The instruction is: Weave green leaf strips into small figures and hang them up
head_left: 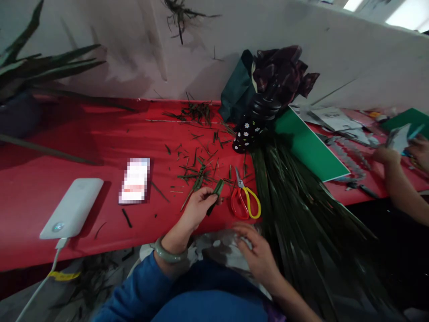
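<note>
My left hand (199, 206), with a pale green bangle on its wrist, pinches a short folded strip of green leaf (218, 188) between thumb and fingers above the table's front edge. Lower and to the right is my right hand (256, 252), its fingers loosely bent and apart, with nothing seen in them. Scissors (240, 184) with one red and one yellow handle lie just right of the leaf strip, blades pointing away from me. Leaf scraps (197, 172) are scattered beyond my left hand. Long dark green leaves (284, 192) hang over the table edge beside my right hand.
On the red table (110, 120) are a phone (134, 181) and a white power bank (72, 208) with a cable. A green board (311, 147) and a dark bag (236, 89) stand at the back right. Another person's hands (389, 154) hold paper at far right.
</note>
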The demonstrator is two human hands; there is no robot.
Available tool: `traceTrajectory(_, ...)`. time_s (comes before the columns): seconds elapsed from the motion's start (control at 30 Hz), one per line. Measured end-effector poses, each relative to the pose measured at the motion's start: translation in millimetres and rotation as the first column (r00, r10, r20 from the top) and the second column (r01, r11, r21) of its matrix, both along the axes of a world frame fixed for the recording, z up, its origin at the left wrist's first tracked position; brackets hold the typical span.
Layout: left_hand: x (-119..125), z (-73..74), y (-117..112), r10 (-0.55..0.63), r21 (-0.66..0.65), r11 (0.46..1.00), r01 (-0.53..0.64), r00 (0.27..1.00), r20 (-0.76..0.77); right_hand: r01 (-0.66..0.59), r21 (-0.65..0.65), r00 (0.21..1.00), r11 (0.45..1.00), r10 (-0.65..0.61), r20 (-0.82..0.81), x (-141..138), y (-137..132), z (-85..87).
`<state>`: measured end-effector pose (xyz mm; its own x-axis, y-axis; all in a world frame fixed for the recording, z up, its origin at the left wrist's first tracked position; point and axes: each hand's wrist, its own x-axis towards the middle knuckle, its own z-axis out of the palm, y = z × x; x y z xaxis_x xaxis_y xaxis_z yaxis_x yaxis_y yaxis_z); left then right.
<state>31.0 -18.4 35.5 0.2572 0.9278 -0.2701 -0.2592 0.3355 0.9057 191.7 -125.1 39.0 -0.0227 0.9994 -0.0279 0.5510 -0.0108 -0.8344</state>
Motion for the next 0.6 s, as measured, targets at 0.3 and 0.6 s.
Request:
traceTrajectory(0.3, -6, 0.2, -7, -0.065, 0.016, 0.998, 0.066, 0.994, -0.092, 0.212, -0.012, 0.923, 0.977, -0.205, -0.327, -37, 53, 3.1)
traceTrajectory(0.6, -43, -1.2, -13, 0.015, 0.031, 0.999, -0.012, 0.996, -0.091, 0.160, -0.082, 0.879, 0.984, -0.180, -0.441, -61, 91, 4.2)
